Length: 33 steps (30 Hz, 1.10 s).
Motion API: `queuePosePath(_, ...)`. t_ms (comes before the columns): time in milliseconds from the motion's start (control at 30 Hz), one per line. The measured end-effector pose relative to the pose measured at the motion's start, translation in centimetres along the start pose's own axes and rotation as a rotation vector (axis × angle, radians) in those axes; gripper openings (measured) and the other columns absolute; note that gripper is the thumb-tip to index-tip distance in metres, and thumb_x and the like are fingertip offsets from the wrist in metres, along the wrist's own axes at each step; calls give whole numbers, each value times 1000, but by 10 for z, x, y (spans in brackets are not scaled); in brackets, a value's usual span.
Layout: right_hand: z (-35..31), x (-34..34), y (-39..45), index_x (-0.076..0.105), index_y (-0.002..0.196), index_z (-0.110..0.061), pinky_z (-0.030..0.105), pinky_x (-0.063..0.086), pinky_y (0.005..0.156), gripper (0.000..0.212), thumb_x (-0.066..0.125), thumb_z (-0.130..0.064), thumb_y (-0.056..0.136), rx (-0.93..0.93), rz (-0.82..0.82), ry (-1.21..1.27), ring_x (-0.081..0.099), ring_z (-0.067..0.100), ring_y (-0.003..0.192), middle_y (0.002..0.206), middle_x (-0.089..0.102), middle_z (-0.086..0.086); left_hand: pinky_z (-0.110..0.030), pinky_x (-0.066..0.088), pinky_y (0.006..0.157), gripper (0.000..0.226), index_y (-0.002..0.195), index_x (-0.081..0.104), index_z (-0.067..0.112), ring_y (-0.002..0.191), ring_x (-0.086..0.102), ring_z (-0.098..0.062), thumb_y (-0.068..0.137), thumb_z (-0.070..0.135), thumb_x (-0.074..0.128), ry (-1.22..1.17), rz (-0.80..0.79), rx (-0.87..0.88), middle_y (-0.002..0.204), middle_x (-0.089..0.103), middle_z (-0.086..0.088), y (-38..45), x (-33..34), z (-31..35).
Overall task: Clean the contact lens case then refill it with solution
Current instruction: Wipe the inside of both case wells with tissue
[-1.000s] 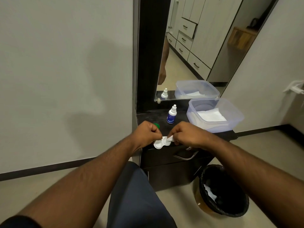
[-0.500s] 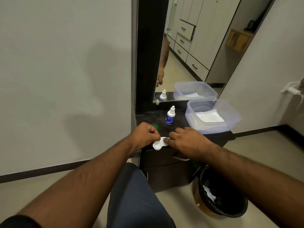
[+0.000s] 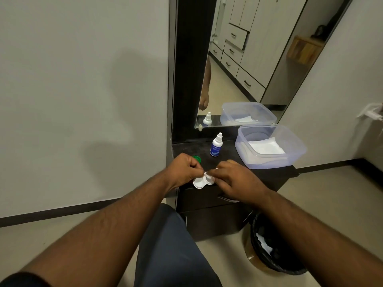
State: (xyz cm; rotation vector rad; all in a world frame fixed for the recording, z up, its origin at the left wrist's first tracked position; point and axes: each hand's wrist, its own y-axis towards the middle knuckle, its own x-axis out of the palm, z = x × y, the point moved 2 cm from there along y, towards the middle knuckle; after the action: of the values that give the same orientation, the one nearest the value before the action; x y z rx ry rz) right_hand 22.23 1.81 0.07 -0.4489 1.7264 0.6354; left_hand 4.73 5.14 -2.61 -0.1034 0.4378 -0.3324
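Dark wooden worktop [image 3: 267, 175] is carrying everything, and the hands are working right at its front edge, above the floor. That is the big worry: the small white plastic contact lens case [image 3: 202, 181] is sitting half over that edge, so a slip could be sending it down to the floor or into the black-lined bin [image 3: 275, 245] below.

Going from big things to small: the clear plastic tub [image 3: 271, 147] with white paper in it is standing at the back right, well apart from the hands. The little white and blue solution bottle [image 3: 216, 145] is standing upright near the hands, so a bumping knuckle could be knocking it over. The round green cap [image 3: 196, 158] is lying just behind the left hand [image 3: 182, 169] and could be rolling off.

The left hand's grip is pinching the case with curled fingers. The right hand [image 3: 232, 179] is also curling its fingers and pinching something small and white at the case; I cannot tell whether it is tissue or a lid.

Compared with half a second ago, the right fingers are curling in tighter, and the case is sitting a bit lower and closer to the person.
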Motion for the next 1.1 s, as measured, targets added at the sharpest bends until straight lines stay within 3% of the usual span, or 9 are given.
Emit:
queuePosePath(100, -2, 1, 2, 67, 110, -16, 31, 44, 59, 29, 62, -24, 83, -119, 7, -238, 53, 19, 75, 84, 62, 3, -14, 51, 60, 8, 75, 71, 2, 69, 62, -9, 80, -1, 65, 3, 7, -3, 77, 70, -7, 0, 0, 0)
queuePosePath(200, -2, 5, -4, 68, 108, -12, 25, 35, 58, 30, 67, -21, 79, -34, 65, -244, 54, 19, 74, 82, 63, 4, -13, 51, 60, 7, 78, 71, 0, 71, 63, -9, 80, -1, 65, 10, 4, -3, 80, 70, -8, 0, 0, 0)
queuePosePath(400, -3, 8, -3, 66, 113, -10, 30, 42, 70, 29, 57, -16, 86, 6, 72, 5, 52, 19, 82, 88, 62, 6, -12, 51, 59, 10, 74, 71, 4, 68, 62, -7, 80, -1, 65, 2, 2, -3, 74, 69, -5, -1, 0, 0)
queuePosePath(600, 3, 1, 12, 74, 96, -13, 22, 46, 77, 23, 54, -8, 86, 361, 24, 509, 60, 7, 85, 90, 64, -3, -15, 52, 61, 11, 72, 71, 6, 68, 62, -7, 79, 0, 66, 16, 3, 7, 76, 70, -5, -3, 0, 2)
queuePosePath(700, -1, -2, 21, 74, 93, -14, 17, 46, 75, 22, 54, -7, 85, 322, -46, 515, 60, 4, 83, 84, 64, -11, -14, 49, 59, 15, 70, 70, 11, 66, 61, -6, 79, 1, 66, 24, 5, 0, 73, 69, -2, -3, 0, 2)
queuePosePath(867, 10, -2, 22, 73, 90, -15, 23, 44, 74, 23, 50, -12, 87, 387, -101, 410, 59, 4, 81, 88, 65, -6, -15, 50, 63, 18, 68, 70, 11, 71, 62, -8, 80, -1, 65, 26, 4, -4, 74, 69, -2, -2, 1, 3)
queuePosePath(1000, 6, 1, 19, 74, 92, -14, 21, 48, 78, 23, 52, -9, 86, 362, -35, 500, 61, 6, 85, 90, 65, -7, -15, 51, 63, 14, 70, 71, 9, 69, 62, -7, 79, 0, 66, 26, 6, 5, 75, 69, -3, -2, -1, 2)
queuePosePath(1100, 8, 9, 13, 74, 89, -12, 27, 50, 77, 24, 51, -5, 85, 448, 14, 604, 64, 13, 82, 87, 70, 0, -16, 52, 65, 13, 70, 71, 8, 71, 63, -9, 79, -1, 66, 23, 12, 5, 77, 70, -6, -2, 1, 2)
